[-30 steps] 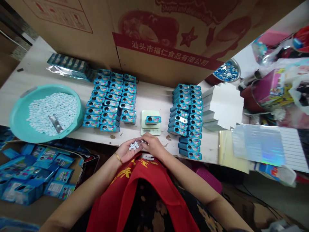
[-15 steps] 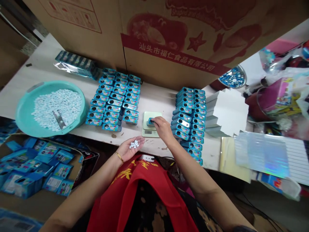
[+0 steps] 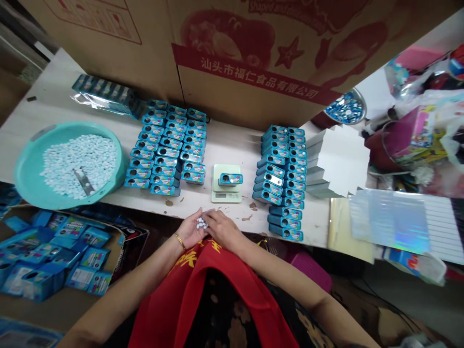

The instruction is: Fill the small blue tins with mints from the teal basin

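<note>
My left hand (image 3: 192, 229) is cupped palm up with several small white candies (image 3: 201, 223) in it. Over that palm lies my right hand (image 3: 223, 227), fingers bent together with their tips at the candies; whether a candy is between them is hidden. Beyond both hands, a small pale green digital scale (image 3: 226, 196) bears one blue box (image 3: 231, 179) with a dark round hole in its top. Neither hand touches the scale or that box.
A turquoise basin (image 3: 32, 193) of white candies with a metal scoop (image 3: 84, 181) stands left. Rows of blue boxes (image 3: 168, 153) (image 3: 279, 169) flank the scale. A large carton (image 3: 232, 96) rises behind. White folded card (image 3: 344, 154) stands right; a carton of blue boxes (image 3: 72, 246) lies below left.
My right hand has let go of the blue box on the scale and come back to the candies in my left palm. The box stays on the scale.
</note>
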`<state>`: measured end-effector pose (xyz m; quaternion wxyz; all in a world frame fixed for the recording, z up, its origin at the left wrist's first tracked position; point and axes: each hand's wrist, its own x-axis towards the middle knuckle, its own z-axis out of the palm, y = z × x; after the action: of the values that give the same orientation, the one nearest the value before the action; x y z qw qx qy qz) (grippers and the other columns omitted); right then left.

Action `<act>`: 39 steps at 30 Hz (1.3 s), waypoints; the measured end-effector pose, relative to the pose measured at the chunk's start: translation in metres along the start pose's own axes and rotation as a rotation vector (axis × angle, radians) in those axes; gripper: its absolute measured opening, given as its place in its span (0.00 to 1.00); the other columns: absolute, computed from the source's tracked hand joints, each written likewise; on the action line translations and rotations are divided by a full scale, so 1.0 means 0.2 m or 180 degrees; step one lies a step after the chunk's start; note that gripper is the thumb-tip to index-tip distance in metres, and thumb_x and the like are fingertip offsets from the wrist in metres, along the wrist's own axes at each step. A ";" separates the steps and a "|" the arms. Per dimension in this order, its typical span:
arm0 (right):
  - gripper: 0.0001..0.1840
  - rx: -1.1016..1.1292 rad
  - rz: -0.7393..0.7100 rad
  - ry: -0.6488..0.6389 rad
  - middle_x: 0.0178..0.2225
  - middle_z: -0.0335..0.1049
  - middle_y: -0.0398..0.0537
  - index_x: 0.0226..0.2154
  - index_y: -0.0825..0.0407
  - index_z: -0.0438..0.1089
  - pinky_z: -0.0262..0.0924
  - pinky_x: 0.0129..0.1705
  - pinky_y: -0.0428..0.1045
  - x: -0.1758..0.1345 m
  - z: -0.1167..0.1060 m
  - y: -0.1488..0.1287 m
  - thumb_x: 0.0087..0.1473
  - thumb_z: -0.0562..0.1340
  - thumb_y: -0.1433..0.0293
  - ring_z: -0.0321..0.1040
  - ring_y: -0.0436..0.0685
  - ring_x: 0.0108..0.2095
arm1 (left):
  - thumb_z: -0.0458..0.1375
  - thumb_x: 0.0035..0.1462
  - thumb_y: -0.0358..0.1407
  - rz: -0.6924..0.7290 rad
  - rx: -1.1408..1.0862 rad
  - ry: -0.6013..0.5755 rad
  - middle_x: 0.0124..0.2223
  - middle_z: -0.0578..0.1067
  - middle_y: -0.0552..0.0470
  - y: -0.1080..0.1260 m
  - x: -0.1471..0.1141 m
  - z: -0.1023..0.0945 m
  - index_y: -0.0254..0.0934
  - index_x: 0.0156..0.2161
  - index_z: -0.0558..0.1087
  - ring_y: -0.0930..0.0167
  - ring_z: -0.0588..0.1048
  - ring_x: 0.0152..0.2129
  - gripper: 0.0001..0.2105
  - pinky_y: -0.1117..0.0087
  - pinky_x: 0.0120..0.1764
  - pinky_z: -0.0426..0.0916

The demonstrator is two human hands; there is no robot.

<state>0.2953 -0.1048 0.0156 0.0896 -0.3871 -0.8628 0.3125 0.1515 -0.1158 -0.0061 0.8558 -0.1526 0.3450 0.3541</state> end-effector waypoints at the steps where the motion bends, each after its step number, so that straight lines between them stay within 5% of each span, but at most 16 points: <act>1: 0.18 0.0001 0.0043 -0.0081 0.41 0.62 0.52 0.47 0.53 0.60 0.60 0.42 0.50 -0.01 0.02 -0.02 0.52 0.54 0.71 0.59 0.55 0.41 | 0.50 0.55 0.36 -0.0035 -0.0006 -0.0021 0.29 0.74 0.48 -0.01 -0.01 -0.01 0.27 0.36 0.69 0.73 0.73 0.26 0.11 0.72 0.33 0.67; 12: 0.13 0.0351 -0.0054 -0.0213 0.34 0.63 0.48 0.40 0.54 0.65 0.57 0.40 0.46 0.02 0.02 0.07 0.50 0.54 0.76 0.60 0.51 0.37 | 0.49 0.55 0.31 0.0027 0.0221 0.0130 0.27 0.73 0.48 -0.01 0.02 0.01 0.28 0.30 0.68 0.73 0.72 0.25 0.08 0.70 0.35 0.67; 17: 0.14 0.0724 0.0274 0.0420 0.33 0.64 0.45 0.37 0.51 0.68 0.57 0.38 0.44 0.11 -0.16 0.20 0.47 0.56 0.78 0.61 0.49 0.34 | 0.49 0.55 0.31 0.0291 0.0288 -0.0053 0.30 0.74 0.44 0.07 0.11 0.15 0.26 0.33 0.70 0.71 0.73 0.30 0.09 0.67 0.41 0.66; 23: 0.11 -0.0005 0.0668 0.0766 0.34 0.64 0.47 0.36 0.52 0.69 0.57 0.37 0.45 0.29 -0.35 0.35 0.48 0.56 0.75 0.62 0.50 0.32 | 0.49 0.54 0.32 0.0468 0.0386 0.0039 0.39 0.73 0.36 0.19 0.17 0.26 0.23 0.38 0.70 0.65 0.71 0.40 0.13 0.67 0.43 0.66; 30: 0.13 -0.0284 0.0657 0.0696 0.36 0.64 0.48 0.36 0.52 0.69 0.58 0.38 0.46 0.33 -0.32 0.41 0.47 0.55 0.77 0.62 0.52 0.36 | 0.51 0.52 0.30 0.0565 0.0278 0.0133 0.40 0.73 0.36 0.16 0.14 0.16 0.24 0.38 0.70 0.65 0.71 0.40 0.11 0.68 0.43 0.66; 39: 0.11 0.0516 0.0565 0.1728 0.33 0.66 0.46 0.33 0.52 0.69 0.59 0.41 0.47 0.27 -0.38 0.42 0.51 0.52 0.76 0.63 0.51 0.37 | 0.51 0.52 0.29 0.0498 0.0235 0.0254 0.40 0.74 0.38 0.12 0.05 0.09 0.26 0.39 0.70 0.66 0.72 0.38 0.11 0.70 0.40 0.68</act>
<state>0.3396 0.0132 0.0201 0.3200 -0.5221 -0.7423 0.2720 0.1482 -0.0853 -0.0003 0.8162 -0.1075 0.4024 0.4004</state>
